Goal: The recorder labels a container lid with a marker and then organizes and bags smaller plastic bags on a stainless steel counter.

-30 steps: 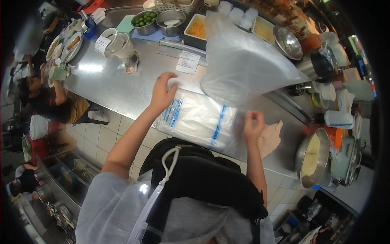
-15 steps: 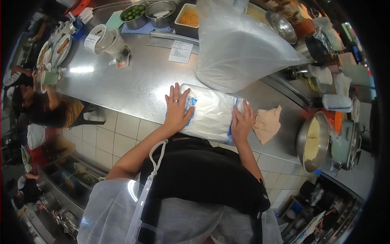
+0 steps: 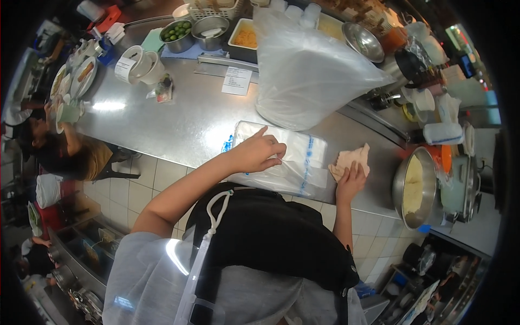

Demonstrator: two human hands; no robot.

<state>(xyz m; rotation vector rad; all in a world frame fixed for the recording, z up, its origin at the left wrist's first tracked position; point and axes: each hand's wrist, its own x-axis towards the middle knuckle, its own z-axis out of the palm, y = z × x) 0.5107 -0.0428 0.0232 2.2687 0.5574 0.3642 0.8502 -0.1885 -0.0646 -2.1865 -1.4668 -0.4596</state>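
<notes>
A flat stack of clear plastic bags (image 3: 276, 181) with blue print lies on the steel counter in front of me. Over its upper left part is my left hand (image 3: 260, 152), index finger stretched out, the other fingers bent and the thumb apart from them. To the right of the stack lies a thin, ragged-edged, pale pinkish-beige piece (image 3: 342, 160); whether it is a meat cutlet or a cloth I cannot tell. My right hand (image 3: 352, 181) rests its spread fingertips on this piece. Just behind the stack stands a large, full translucent plastic bag (image 3: 319, 76).
At the right, a steel bowl (image 3: 400, 187) holds yellowish stuff. Printed slips (image 3: 236, 80), white tubs (image 3: 154, 69), a small packet (image 3: 164, 89) and a bowl of green limes (image 3: 176, 31) are further back. Another person (image 3: 65, 146) works at the counter's left end.
My left hand has turned and slid rightward from the stack's left edge onto its upper part. My right hand has left the stack's right edge for the beige piece.
</notes>
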